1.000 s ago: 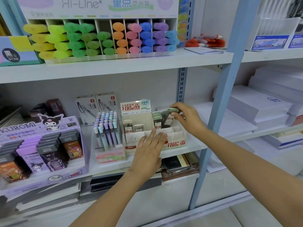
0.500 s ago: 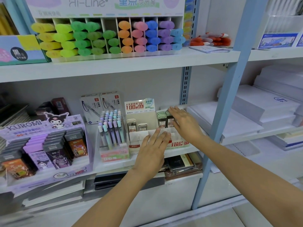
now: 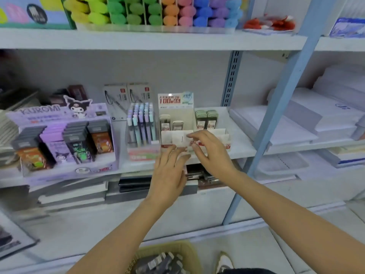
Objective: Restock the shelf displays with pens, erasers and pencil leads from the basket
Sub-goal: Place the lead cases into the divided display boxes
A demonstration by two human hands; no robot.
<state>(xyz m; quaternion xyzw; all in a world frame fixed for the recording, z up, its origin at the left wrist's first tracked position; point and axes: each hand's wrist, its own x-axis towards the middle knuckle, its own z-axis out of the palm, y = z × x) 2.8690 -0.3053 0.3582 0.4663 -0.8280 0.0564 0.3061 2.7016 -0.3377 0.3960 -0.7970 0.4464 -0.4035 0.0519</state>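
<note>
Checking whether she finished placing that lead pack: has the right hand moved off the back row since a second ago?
Yes. The right hand has pulled forward from the dark lead packs toward the display box's front edge.

Both hands at the pencil-lead display box [image 3: 224, 136] front edge: left hand [image 3: 169, 175] flat, fingers spread; right hand [image 3: 212, 153] fingers loosely curled, holding nothing. Lead cases [image 3: 206, 119] upright at rear right. Basket [image 3: 177, 248] on the floor below.

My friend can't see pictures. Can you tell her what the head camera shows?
Two bare hands, left hand and right hand, reach to the front of a white pencil lead display box on a store shelf. Pastel pens stand beside it; a woven basket waits below.
</note>
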